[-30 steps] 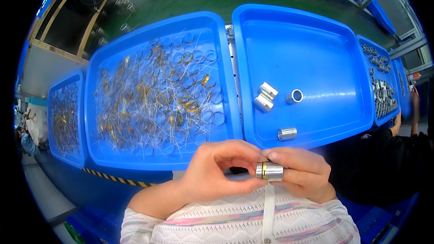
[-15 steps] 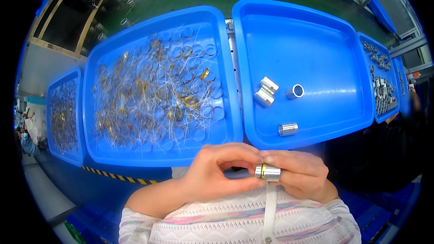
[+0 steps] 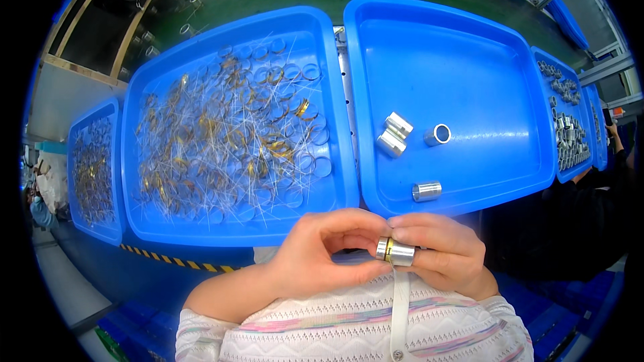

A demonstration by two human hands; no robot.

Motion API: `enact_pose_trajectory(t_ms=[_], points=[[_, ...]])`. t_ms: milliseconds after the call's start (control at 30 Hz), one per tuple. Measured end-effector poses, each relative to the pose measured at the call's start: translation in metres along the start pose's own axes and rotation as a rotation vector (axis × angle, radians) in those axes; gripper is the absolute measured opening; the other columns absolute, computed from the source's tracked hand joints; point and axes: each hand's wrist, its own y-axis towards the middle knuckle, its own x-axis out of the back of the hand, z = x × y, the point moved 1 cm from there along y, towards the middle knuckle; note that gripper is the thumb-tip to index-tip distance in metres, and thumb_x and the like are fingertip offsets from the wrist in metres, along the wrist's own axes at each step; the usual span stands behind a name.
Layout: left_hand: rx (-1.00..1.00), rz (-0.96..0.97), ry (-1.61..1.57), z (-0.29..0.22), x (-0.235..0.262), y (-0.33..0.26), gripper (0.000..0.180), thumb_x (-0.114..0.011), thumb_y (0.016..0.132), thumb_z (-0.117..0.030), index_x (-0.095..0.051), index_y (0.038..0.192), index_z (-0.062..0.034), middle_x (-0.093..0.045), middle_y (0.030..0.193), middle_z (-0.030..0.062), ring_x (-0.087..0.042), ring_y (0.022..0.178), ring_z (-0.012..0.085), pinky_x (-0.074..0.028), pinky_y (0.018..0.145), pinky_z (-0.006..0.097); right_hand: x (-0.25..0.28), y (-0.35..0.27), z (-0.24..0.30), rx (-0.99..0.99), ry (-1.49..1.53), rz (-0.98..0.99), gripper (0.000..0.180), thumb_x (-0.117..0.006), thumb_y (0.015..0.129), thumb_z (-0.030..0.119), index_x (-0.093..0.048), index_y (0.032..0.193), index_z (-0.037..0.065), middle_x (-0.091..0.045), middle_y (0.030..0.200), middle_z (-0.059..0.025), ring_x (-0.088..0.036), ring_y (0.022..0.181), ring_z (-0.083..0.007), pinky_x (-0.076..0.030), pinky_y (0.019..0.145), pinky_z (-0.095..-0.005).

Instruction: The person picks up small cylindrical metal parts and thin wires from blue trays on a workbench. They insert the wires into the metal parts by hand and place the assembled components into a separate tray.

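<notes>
In front of my chest, both hands are closed round a short silver metal cylinder lying sideways. A yellow band with dark marks rings it near its left end. My left hand pinches that left end between thumb and fingers. My right hand wraps the right part, its fingers over the top and behind. Beyond the hands, the right blue tray holds several similar loose silver cylinders, one of them a hollow tube with its open end showing and another tube by the near rim.
The left blue tray is strewn with thin rings, fine clear strands and yellow pieces. A smaller tray with similar parts stands farther left. At far right, another tray holds many metal rings, near a person's hand.
The cylinder has shifted slightly left and up in my hands, and more of the yellow band shows. At far right, the other person's hand and arm have come into clearer view.
</notes>
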Motion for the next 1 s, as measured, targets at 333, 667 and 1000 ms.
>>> enact_pose_trajectory(t_ms=[333,667,1000], points=[[0.004,-0.012,-0.055,0.003,-0.001,-0.003,0.033,-0.071,0.072,0.005,-0.059,0.103,0.0024,-0.061,0.103,0.0107,-0.060,0.095,0.0154,-0.051,0.084,0.028,-0.006,-0.010,0.003,-0.058,0.053,-0.039,0.021,-0.073,0.066,-0.006,-0.058,0.082,-0.004,-0.062,0.104,-0.0214,-0.064,0.095,-0.0337,-0.057,0.078,-0.0351],[-0.006,-0.099,-0.204,-0.017,0.007,-0.004,0.037,-0.069,0.068,0.009,-0.055,0.103,0.0037,-0.060,0.104,0.0202,-0.061,0.093,0.0241,-0.052,0.079,0.035,0.034,0.005,-0.016,-0.302,-0.241,-0.255,0.021,-0.071,0.069,0.000,-0.059,0.086,0.001,-0.065,0.092,-0.0159,-0.064,0.076,-0.0244,-0.050,0.068,-0.0305],[-0.339,-0.470,-0.105,-0.050,0.061,-0.070,0.037,-0.066,0.073,0.008,-0.057,0.108,0.0025,-0.061,0.104,0.0122,-0.061,0.092,0.0195,-0.049,0.082,0.033,0.027,0.021,-0.024,-0.408,-0.637,-0.108,0.017,-0.063,0.071,-0.008,-0.058,0.086,-0.002,-0.060,0.103,-0.0175,-0.060,0.090,-0.0339,-0.048,0.076,-0.0362]])
